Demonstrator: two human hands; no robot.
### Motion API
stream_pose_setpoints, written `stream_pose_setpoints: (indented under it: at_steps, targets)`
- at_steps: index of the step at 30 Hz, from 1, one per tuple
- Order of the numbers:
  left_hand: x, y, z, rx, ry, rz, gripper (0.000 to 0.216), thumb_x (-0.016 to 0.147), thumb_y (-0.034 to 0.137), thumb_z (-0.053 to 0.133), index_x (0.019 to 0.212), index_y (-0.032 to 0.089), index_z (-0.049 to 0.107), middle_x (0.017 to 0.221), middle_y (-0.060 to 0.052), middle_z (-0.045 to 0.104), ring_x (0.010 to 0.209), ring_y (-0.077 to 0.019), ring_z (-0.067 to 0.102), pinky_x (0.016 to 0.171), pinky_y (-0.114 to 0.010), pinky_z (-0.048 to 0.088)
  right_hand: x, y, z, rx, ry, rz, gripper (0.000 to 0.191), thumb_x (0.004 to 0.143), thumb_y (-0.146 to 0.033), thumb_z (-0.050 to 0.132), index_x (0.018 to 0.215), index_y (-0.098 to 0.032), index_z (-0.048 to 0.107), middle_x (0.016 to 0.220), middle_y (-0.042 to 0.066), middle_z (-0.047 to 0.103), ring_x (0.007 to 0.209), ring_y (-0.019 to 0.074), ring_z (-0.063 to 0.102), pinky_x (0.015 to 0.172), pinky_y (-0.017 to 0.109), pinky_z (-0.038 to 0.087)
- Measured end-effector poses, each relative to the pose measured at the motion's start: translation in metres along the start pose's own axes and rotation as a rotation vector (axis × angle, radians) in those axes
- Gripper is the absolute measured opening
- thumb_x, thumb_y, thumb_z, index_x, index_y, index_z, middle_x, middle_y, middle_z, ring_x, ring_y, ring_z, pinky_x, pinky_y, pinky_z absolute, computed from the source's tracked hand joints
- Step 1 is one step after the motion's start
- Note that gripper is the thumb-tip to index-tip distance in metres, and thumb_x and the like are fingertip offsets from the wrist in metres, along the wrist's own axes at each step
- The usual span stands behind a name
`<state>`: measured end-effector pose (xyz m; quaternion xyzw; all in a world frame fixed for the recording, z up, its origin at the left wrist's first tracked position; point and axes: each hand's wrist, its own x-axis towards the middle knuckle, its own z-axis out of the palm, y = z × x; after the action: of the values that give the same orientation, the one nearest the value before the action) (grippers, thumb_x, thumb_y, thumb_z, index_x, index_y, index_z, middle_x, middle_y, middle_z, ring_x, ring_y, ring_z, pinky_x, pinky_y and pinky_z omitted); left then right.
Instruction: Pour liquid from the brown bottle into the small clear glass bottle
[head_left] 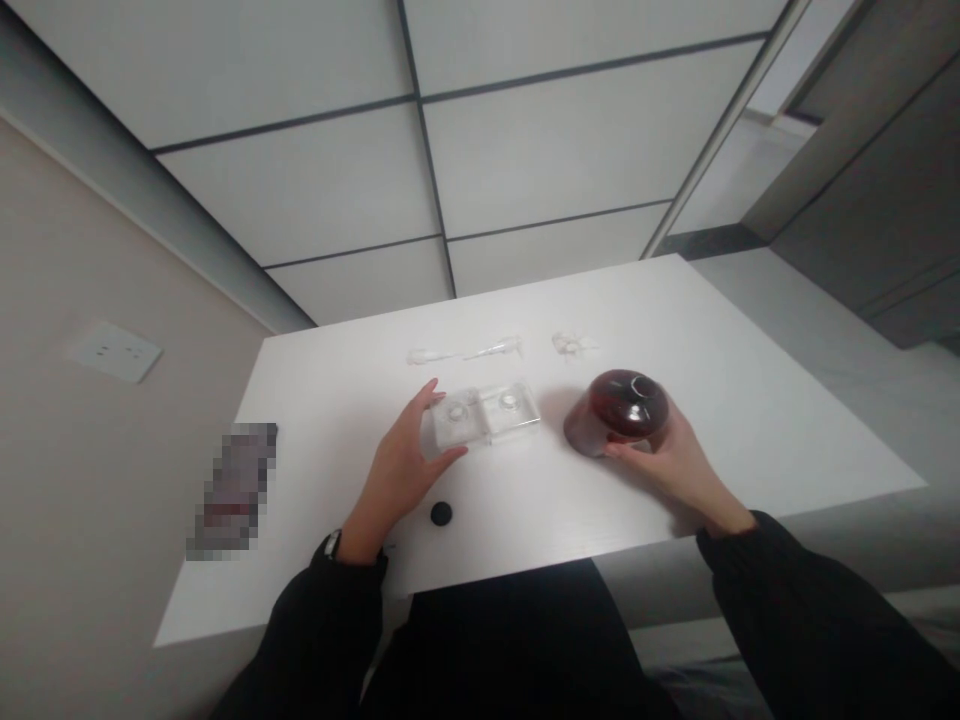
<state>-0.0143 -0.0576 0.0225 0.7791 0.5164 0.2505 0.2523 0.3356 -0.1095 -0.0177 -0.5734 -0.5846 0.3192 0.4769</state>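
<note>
My left hand grips the left end of a clear plastic tray with two round wells, thumb at its near edge and fingers over the far side. My right hand is wrapped round a squat glass bottle of dark red liquid standing on the white table, its open mouth on top. A small black cap lies on the table near my left wrist.
Clear plastic droppers and a small clear plastic piece lie further back on the table. A blurred-out flat object lies at the table's left edge. A wall socket sits on the left wall.
</note>
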Motion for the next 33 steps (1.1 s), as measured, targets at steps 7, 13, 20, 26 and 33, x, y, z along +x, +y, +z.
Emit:
stream_pose_setpoints:
  at_steps: [7,13,20,26,33]
  targets:
    - [0.002,-0.009,0.002,-0.1,-0.014,-0.036,0.094,0.082,0.034,0.083,0.157,0.027,0.027,0.15,-0.015,0.059,0.142,-0.0307,0.057,0.119,-0.053,0.044,-0.029,-0.017,0.027,-0.025,0.055,-0.071,0.081,0.07,-0.055,0.089,0.137,-0.026,0.055,0.134,0.015,0.066,0.124,0.0359,0.065,0.105,0.057,0.053]
    - [0.003,-0.012,0.004,-0.065,-0.013,-0.055,0.075,0.08,0.036,0.083,0.143,0.022,0.045,0.152,-0.015,0.058,0.14,-0.0306,0.058,0.117,-0.051,0.046,-0.042,-0.036,0.049,-0.053,-0.038,-0.141,0.079,0.073,-0.056,0.087,0.138,-0.025,0.053,0.131,0.014,0.069,0.119,0.0342,0.069,0.101,0.052,0.057]
    - [0.003,-0.014,-0.001,-0.136,0.029,-0.058,0.07,0.079,0.039,0.082,0.139,0.022,0.049,0.148,-0.014,0.061,0.136,-0.0299,0.061,0.116,-0.051,0.047,-0.018,-0.049,0.064,-0.06,-0.109,-0.148,0.078,0.075,-0.06,0.085,0.137,-0.025,0.052,0.134,0.015,0.068,0.122,0.0353,0.068,0.103,0.053,0.056]
    - [0.004,-0.018,-0.007,-0.167,0.041,-0.098,0.071,0.077,0.041,0.082,0.138,0.024,0.05,0.148,-0.014,0.061,0.136,-0.0311,0.061,0.117,-0.052,0.046,0.007,-0.051,0.07,-0.046,-0.162,-0.136,0.081,0.072,-0.056,0.088,0.137,-0.025,0.051,0.135,0.016,0.068,0.125,0.0362,0.066,0.106,0.057,0.052]
    - [0.002,-0.019,-0.007,-0.193,0.055,-0.101,0.068,0.076,0.034,0.084,0.135,0.023,0.051,0.145,-0.013,0.063,0.136,-0.0293,0.062,0.116,-0.049,0.047,0.025,-0.046,0.082,0.002,-0.155,-0.175,0.081,0.07,-0.052,0.089,0.137,-0.025,0.053,0.136,0.016,0.068,0.125,0.0371,0.065,0.107,0.059,0.05]
